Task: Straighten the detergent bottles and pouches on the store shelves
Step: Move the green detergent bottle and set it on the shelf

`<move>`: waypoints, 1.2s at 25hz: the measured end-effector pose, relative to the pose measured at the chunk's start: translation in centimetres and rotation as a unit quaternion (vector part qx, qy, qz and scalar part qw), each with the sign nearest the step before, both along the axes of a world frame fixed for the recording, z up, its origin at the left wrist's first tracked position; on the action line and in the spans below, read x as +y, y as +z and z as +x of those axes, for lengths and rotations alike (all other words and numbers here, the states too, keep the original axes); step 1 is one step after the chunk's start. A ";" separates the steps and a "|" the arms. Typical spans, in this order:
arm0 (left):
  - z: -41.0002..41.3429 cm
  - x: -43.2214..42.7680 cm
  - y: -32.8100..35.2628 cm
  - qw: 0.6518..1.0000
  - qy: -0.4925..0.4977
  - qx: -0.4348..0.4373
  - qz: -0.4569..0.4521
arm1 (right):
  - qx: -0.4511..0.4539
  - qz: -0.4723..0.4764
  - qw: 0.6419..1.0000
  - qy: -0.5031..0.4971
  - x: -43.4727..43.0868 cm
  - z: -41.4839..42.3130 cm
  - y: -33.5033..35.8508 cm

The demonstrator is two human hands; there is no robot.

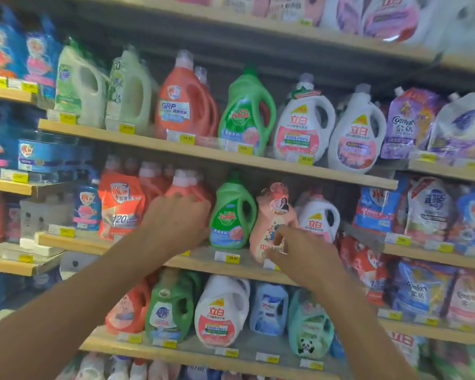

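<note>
On the middle shelf (203, 259) stand red, green, pink and white detergent bottles. My left hand (176, 220) covers the front of a red bottle (183, 185), fingers wrapped on it. Just right of it a green bottle (232, 215) stands upright. My right hand (299, 250) holds the lower front of a pink bottle (274, 212) that leans to the left. A white bottle (317, 218) sits right of the pink one. A red pouch (120, 204) stands to the left of my left hand.
The shelf above carries pale green, red, green and white bottles (302, 122) and purple pouches (409, 122). The shelf below holds more bottles (220, 311). Blue pouches (379, 207) fill the right bay. Yellow price tags (232, 258) line the shelf edges.
</note>
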State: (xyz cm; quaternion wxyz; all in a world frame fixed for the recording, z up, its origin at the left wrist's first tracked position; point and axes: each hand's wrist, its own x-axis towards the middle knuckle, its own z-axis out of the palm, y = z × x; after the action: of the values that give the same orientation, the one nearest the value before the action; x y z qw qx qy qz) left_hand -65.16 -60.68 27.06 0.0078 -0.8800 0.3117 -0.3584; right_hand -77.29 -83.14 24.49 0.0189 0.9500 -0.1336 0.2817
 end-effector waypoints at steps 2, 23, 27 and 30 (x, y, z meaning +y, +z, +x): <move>2.4 -0.3 2.6 1.000 0.006 -0.017 -0.013 | -0.021 -0.008 1.000 -0.011 -1.0 1.6 2.8; 28.9 -13.6 14.7 0.980 -0.043 -0.174 -0.086 | -0.168 -0.080 0.983 0.009 -13.6 28.2 18.3; 34.0 -15.4 17.3 0.979 -0.096 -0.118 -0.136 | -0.174 -0.108 0.979 -0.007 -15.5 31.2 19.8; 36.7 -16.6 19.4 0.963 -0.184 0.029 -0.192 | -0.147 -0.093 0.985 -0.006 -16.2 32.3 21.1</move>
State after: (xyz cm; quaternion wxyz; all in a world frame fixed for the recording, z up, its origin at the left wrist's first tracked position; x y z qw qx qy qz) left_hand -28.44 -77.23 46.41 -0.2369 -0.8023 0.3936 -0.3812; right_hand -45.01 -99.37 45.57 0.0890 0.8917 -0.1137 0.4291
